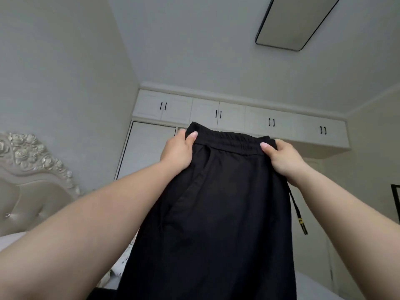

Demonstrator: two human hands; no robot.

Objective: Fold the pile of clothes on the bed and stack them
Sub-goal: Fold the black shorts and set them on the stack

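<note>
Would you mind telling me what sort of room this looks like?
Most likely a bedroom: an ornate tufted headboard at left, white built-in wardrobe cabinets along the far wall, and both hands holding up black trousers.

A rectangular ceiling light [297, 21] with a dark frame is sitting flush against the white ceiling, upper right. A row of white overhead cabinets [238, 118] with paired dark handles is running along the far wall. Below it, at left, a tall wardrobe door [147, 148] is showing. An ornate cream headboard [32, 169], carved with roses, is standing at far left.
</note>
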